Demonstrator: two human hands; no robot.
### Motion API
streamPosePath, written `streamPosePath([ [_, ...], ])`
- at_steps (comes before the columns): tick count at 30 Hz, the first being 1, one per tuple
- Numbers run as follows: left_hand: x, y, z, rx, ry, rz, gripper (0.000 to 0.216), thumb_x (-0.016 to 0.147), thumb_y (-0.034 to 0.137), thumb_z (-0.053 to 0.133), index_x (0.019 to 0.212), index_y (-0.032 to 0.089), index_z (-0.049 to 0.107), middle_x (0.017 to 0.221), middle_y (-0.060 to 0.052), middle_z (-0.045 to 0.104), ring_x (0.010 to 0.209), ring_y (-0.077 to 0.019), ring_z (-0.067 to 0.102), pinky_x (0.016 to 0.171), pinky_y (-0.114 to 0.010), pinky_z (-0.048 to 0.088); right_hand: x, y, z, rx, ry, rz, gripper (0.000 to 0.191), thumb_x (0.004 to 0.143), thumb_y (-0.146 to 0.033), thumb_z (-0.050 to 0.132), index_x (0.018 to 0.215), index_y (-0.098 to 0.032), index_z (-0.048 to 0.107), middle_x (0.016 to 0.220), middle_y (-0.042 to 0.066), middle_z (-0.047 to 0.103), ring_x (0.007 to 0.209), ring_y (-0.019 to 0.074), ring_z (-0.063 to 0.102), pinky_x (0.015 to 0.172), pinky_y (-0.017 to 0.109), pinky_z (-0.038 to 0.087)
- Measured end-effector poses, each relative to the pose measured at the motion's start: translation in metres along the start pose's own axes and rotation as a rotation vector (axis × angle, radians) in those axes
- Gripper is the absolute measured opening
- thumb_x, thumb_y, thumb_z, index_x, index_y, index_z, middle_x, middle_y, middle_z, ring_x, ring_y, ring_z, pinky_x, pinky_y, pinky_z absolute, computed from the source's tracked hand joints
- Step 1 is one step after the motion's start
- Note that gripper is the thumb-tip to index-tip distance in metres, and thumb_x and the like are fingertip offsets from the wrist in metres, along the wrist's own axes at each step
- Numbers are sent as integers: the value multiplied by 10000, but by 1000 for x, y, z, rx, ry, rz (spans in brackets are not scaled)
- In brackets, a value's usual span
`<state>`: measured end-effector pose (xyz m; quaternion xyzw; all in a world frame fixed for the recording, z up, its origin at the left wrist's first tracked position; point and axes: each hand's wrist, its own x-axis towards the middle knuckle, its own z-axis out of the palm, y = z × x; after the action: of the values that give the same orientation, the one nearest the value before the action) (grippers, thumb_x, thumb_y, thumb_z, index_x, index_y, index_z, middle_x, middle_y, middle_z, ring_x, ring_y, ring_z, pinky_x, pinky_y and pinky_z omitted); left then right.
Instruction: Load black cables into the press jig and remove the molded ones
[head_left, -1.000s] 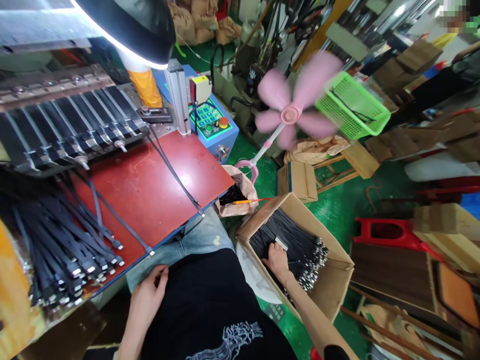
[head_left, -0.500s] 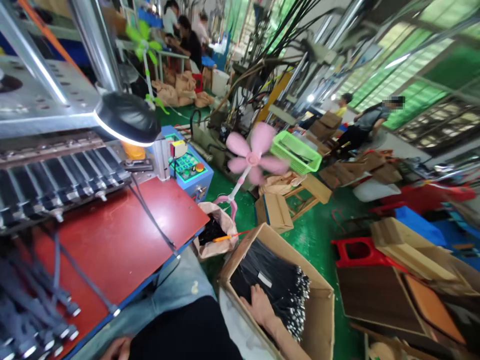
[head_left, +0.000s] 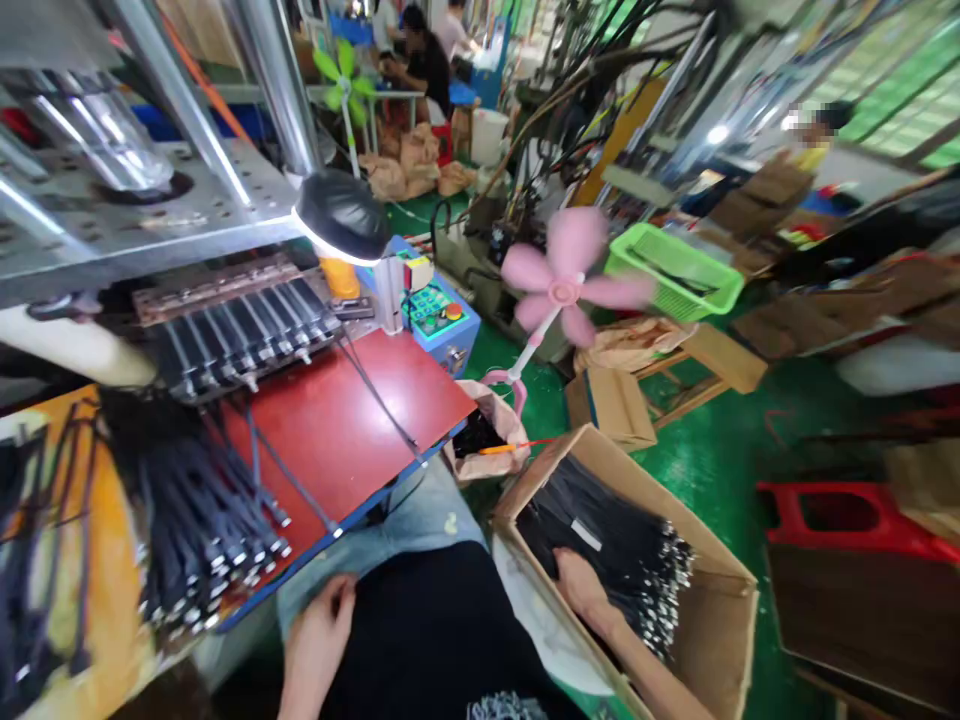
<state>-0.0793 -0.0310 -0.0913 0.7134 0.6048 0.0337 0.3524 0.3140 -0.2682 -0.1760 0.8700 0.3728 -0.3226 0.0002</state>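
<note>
My right hand [head_left: 581, 585] is inside an open cardboard box [head_left: 720, 640], its fingers curled down onto a bundle of black cables [head_left: 600, 500]. The fingertips are partly hidden there. Silvery connector ends of these cables point to the box's lower right, and a small white label [head_left: 586, 535] lies on top. My left hand [head_left: 322, 625] is over my lap with its fingers curled in and nothing visible in them. To its left, a pile of black cables with metal ends [head_left: 202, 510] hangs over the edge of the red worktop [head_left: 322, 410].
A press with a row of cables in its fixture [head_left: 247, 330] stands at the left under a lamp [head_left: 341, 215]. Beyond are a blue control box [head_left: 442, 330], a pink fan [head_left: 564, 290], a paper sack [head_left: 499, 455] and a green basket [head_left: 675, 270]. Several people work farther back.
The view has swung left, so the scene sits farther right and more of the cable pile shows. My left hand has come fully into view. My right hand stays in the box.
</note>
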Motion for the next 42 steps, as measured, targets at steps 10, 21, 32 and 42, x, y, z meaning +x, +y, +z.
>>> streamPosePath([
  [10,-2,14,-4,15,-36,-4,267,1007,326,495,910,295,742,872,14,852,875,-281,842,736,-280,535,-24,24,-33,471,-83,-18,418,818,-557,802,984,-182,725,801,19,752,619,205,663,623,361,586],
  [21,-11,165,33,-172,-470,744,260,1064,238,505,1002,211,756,989,-58,817,890,-208,775,858,-286,576,-89,38,-131,941,177,-55,640,805,-822,817,709,-240,568,531,-19,554,540,159,544,603,327,494],
  [32,-34,277,161,-8,-855,1155,1034,888,409,902,1708,88,360,1709,-318,458,1558,-458,527,1262,-581,464,-135,13,-175,1297,404,-262,516,897,-557,877,725,-256,495,492,-111,351,408,96,347,457,269,336],
  [42,-20,297,221,352,-922,1234,161,995,134,634,1101,146,754,959,-191,832,963,-365,830,849,-453,643,-180,46,-194,1280,461,-254,511,918,-623,830,739,-270,508,446,-112,314,349,99,286,424,270,335],
])
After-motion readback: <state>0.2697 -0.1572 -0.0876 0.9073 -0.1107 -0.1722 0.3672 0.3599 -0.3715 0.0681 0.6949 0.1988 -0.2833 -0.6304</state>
